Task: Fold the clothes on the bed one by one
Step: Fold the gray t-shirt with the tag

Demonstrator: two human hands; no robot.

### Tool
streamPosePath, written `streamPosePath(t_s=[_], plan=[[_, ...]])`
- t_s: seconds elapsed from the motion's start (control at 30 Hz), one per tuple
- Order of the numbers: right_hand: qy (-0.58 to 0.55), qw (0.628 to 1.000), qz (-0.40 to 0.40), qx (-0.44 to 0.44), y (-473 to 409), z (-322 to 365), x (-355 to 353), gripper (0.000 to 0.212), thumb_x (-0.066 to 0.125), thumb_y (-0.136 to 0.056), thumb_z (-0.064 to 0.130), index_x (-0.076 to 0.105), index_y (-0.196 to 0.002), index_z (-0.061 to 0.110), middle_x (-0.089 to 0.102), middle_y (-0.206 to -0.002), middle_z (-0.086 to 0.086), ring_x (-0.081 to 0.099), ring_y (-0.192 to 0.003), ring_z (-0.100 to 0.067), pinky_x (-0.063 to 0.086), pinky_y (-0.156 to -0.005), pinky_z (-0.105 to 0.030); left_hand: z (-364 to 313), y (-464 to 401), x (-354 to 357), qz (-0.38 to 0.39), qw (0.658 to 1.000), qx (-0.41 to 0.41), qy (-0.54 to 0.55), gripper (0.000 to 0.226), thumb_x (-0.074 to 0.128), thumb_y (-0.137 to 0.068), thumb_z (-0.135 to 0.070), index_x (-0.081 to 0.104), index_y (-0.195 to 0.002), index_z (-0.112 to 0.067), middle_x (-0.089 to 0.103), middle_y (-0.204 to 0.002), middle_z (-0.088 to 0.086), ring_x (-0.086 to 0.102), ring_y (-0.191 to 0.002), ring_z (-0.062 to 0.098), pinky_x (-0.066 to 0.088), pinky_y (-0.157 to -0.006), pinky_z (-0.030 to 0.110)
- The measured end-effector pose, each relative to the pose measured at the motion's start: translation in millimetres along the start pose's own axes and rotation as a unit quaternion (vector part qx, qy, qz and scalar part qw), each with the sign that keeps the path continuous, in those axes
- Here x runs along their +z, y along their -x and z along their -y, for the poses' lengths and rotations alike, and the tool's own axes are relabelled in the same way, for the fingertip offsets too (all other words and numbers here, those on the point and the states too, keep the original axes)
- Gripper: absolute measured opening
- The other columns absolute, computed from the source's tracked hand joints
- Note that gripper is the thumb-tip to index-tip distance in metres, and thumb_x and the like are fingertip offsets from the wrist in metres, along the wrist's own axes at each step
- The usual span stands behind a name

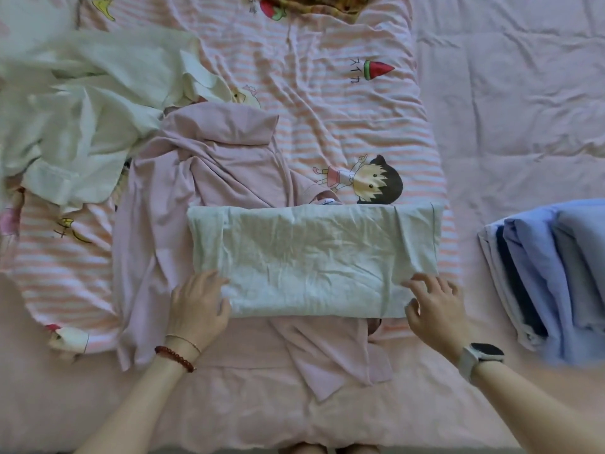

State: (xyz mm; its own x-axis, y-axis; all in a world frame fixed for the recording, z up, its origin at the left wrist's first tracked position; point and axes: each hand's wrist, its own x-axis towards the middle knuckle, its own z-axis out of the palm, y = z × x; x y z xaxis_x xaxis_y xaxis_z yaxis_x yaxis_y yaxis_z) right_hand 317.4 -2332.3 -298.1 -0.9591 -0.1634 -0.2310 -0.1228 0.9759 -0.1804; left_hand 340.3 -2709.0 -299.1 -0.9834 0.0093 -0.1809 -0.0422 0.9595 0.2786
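Note:
A pale grey-green garment [311, 257] lies folded into a wide rectangle in the middle of the bed. My left hand [199, 303] grips its near left corner, thumb on top of the cloth. My right hand [435, 303] rests at its near right corner, fingertips on the edge. A loose pink garment [203, 178] is spread beneath and beyond it. A crumpled white shirt [85, 126] lies at the far left.
A stack of folded blue and grey clothes [550, 273] sits at the right. A pink-striped cartoon sheet [343, 119] covers the bed's centre, with a plain pink quilt [523, 93] to the right. A patterned item [314, 3] shows at the top edge.

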Motion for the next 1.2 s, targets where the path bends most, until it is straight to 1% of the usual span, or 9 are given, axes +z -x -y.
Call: streamPosePath(t_s=[0.1, 0.23, 0.33, 0.5, 0.67, 0.73, 0.87, 0.97, 1.2], plan=[[-0.006, 0.996, -0.083, -0.031, -32, 29, -2, 0.044, 0.037, -0.079, 0.022, 0.066, -0.110, 0.009, 0.062, -0.111, -0.015, 0.059, -0.103, -0.036, 0.041, -0.090, -0.053, -5, -42, -1, -0.126, 0.990, -0.064, 0.014, 0.037, 0.056, -0.082, -0.020, 0.062, -0.112, 0.001, 0.056, -0.118, 0.025, 0.056, -0.104, 0.043, 0.047, -0.082, 0.051], [0.008, 0.999, -0.035, -0.035, -83, 57, 3, 0.057, 0.023, -0.088, 0.030, 0.041, -0.139, 0.014, 0.034, -0.148, -0.013, 0.028, -0.139, -0.031, 0.008, -0.109, -0.058, 2, -98, 0, -0.139, 0.910, -0.313, 0.234, 0.051, 0.060, -0.088, -0.030, 0.047, -0.130, -0.004, 0.047, -0.132, 0.018, 0.041, -0.122, 0.031, 0.035, -0.097, 0.037], [0.048, 0.998, 0.028, -0.016, -107, 53, 15, 0.059, 0.009, -0.091, 0.039, 0.013, -0.149, 0.028, 0.005, -0.157, -0.003, -0.001, -0.145, -0.023, -0.011, -0.112, -0.051, 12, -114, 0, -0.155, 0.874, -0.363, 0.285, 0.038, 0.060, -0.087, -0.031, 0.058, -0.115, -0.005, 0.061, -0.113, 0.012, 0.055, -0.105, 0.027, 0.039, -0.081, 0.027], [0.073, 0.994, 0.077, 0.026, -121, 31, 24, 0.052, 0.009, -0.096, 0.040, -0.005, -0.146, 0.038, -0.006, -0.157, 0.005, -0.011, -0.144, -0.015, -0.016, -0.113, -0.045, 31, -122, -5, -0.216, 0.783, -0.375, 0.447, 0.023, 0.062, -0.087, -0.018, 0.054, -0.066, -0.017, 0.052, -0.066, -0.004, 0.046, -0.063, 0.005, 0.042, -0.065, 0.021], [0.060, 0.995, 0.049, 0.056, -125, 20, 14, 0.057, 0.005, -0.092, 0.043, 0.009, -0.148, 0.033, 0.005, -0.158, 0.003, -0.002, -0.145, -0.013, -0.013, -0.113, -0.040, 55, -121, -6, -0.236, 0.689, -0.451, 0.515, 0.013, 0.061, -0.088, -0.017, 0.064, -0.085, -0.005, 0.048, -0.066, -0.008, 0.045, -0.060, 0.002, 0.041, -0.055, 0.012], [0.015, 0.994, 0.005, 0.112, -128, 10, 10, 0.055, 0.014, -0.094, 0.038, 0.023, -0.147, 0.026, 0.017, -0.156, 0.002, 0.008, -0.144, -0.016, -0.008, -0.113, -0.044, 53, -127, -3, -0.227, 0.701, -0.456, 0.500, 0.021, 0.057, -0.091, -0.016, 0.063, -0.102, 0.000, 0.046, -0.067, -0.006, 0.045, -0.063, 0.006, 0.039, -0.054, 0.009], [-0.206, 0.962, -0.115, 0.140, -135, -14, -3, 0.037, 0.036, -0.096, 0.010, 0.048, -0.129, -0.003, 0.048, -0.135, -0.021, 0.041, -0.127, -0.035, 0.024, -0.111, -0.047, 43, -132, 5, -0.196, 0.776, -0.442, 0.404, 0.013, 0.051, -0.090, -0.025, 0.058, -0.094, -0.015, 0.052, -0.085, -0.003, 0.048, -0.085, 0.018, 0.040, -0.069, 0.022], [-0.305, 0.911, -0.135, 0.241, -139, -28, -14, 0.034, 0.039, -0.097, 0.010, 0.052, -0.126, 0.000, 0.053, -0.128, -0.019, 0.048, -0.118, -0.032, 0.035, -0.102, -0.038, 38, -133, 7, -0.169, 0.828, -0.420, 0.332, 0.023, 0.046, -0.090, -0.038, 0.061, -0.097, -0.022, 0.057, -0.089, -0.005, 0.051, -0.089, 0.023, 0.038, -0.077, 0.029], [-0.395, 0.858, -0.098, 0.313, -151, -41, -17, 0.017, 0.050, -0.091, 0.016, 0.062, -0.089, 0.003, 0.059, -0.087, -0.013, 0.049, -0.074, -0.018, 0.041, -0.064, -0.026, 44, -139, 7, -0.162, 0.836, -0.436, 0.291, 0.039, 0.040, -0.096, -0.031, 0.058, -0.111, -0.001, 0.059, -0.114, 0.025, 0.053, -0.104, 0.041, 0.042, -0.086, 0.039]])
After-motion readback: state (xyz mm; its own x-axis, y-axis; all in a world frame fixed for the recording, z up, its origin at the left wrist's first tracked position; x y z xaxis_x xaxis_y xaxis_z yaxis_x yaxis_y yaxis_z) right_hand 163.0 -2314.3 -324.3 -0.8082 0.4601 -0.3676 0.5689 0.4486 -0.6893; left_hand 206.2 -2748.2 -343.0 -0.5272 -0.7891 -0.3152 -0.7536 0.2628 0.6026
